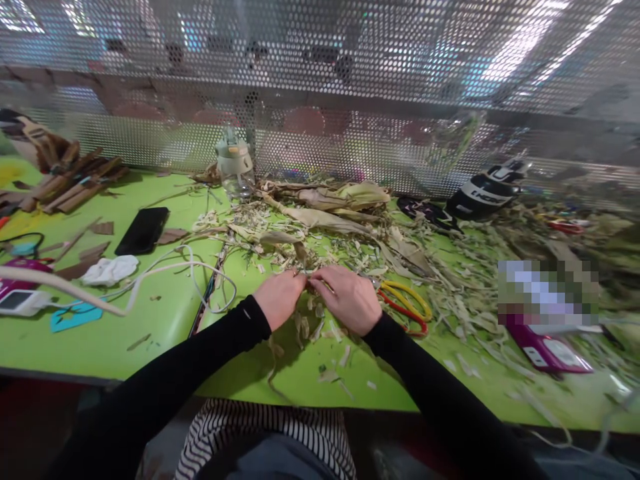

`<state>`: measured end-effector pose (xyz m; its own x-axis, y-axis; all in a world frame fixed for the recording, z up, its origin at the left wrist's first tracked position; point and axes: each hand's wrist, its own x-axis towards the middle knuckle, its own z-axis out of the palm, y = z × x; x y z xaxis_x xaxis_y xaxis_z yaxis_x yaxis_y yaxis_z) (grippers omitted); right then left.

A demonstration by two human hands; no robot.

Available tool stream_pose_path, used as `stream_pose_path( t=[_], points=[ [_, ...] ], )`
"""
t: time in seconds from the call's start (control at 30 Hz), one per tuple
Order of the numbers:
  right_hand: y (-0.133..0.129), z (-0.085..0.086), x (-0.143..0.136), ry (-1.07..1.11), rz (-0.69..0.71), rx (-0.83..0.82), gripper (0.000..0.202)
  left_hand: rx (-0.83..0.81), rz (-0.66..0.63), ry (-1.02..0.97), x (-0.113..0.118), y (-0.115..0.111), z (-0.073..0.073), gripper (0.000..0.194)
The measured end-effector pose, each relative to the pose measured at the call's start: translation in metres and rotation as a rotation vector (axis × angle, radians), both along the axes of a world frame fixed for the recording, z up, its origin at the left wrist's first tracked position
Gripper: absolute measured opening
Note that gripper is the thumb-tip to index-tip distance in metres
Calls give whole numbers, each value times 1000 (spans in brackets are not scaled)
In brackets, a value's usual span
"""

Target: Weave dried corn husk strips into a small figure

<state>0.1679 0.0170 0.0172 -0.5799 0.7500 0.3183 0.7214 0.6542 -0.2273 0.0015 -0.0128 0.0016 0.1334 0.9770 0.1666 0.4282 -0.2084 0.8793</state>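
Observation:
My left hand [281,298] and my right hand [350,298] meet over the green table [165,333], fingers pinched together. Between them is a dried husk-like leaf [290,241], its brownish end sticking up beyond the fingertips. Thin strips [301,327] hang or lie just below the hands. Scissors [411,308] with yellow and red handles lie beside my right wrist, their blades mostly hidden. Past the hands is a pile of long dry husks [340,200], with pale cut scraps [330,377] scattered around.
A perforated metal screen [320,87] borders the back. Left are a black phone [143,230], crumpled tissue [110,270], white cable [187,263] and brown dried bundles [75,180]. A clear bottle [235,167], a black bottle [483,193] and a purple device [550,350] stand or lie around.

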Motion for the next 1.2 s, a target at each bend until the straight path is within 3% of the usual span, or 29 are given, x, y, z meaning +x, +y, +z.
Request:
stream_pose_path(
  t=[0.1,0.23,0.3,0.37,0.47,0.53,0.63,0.77,0.87,0.93,0.97,1.1,1.2],
  points=[
    [8,13,11,108,66,-353,24,0,-136,3,-6,2,7,14],
    [20,21,27,244,249,-984,28,-71,-438,-34,-12,-1,20,7],
    [23,18,29,388,272,-1230,30,-243,-557,-192,-13,-4,25,9],
    [22,11,26,593,231,-1327,33,-385,-520,-454,-10,-6,25,17],
    [17,1,14,830,122,-1163,34,-394,-240,-782,-5,-2,20,27],
    [13,-4,7,858,58,-996,32,-384,-80,-857,-3,4,16,29],
    [14,-5,8,768,50,-927,35,-320,44,-858,-9,12,16,28],
    [31,7,35,493,166,-919,49,-248,166,-828,-26,19,22,22],
    [44,16,52,179,56,-591,49,-268,206,-916,-33,19,26,13],
    [43,17,50,155,-99,-267,50,-321,178,-976,-30,17,27,10],
    [40,15,45,186,-122,-184,55,-360,162,-1003,-27,16,27,8],
    [19,-2,11,376,67,-341,52,-560,120,-1062,-13,9,28,8],
    [13,-13,-4,516,113,-474,33,-652,92,-1062,-8,7,28,12]
  ],
)
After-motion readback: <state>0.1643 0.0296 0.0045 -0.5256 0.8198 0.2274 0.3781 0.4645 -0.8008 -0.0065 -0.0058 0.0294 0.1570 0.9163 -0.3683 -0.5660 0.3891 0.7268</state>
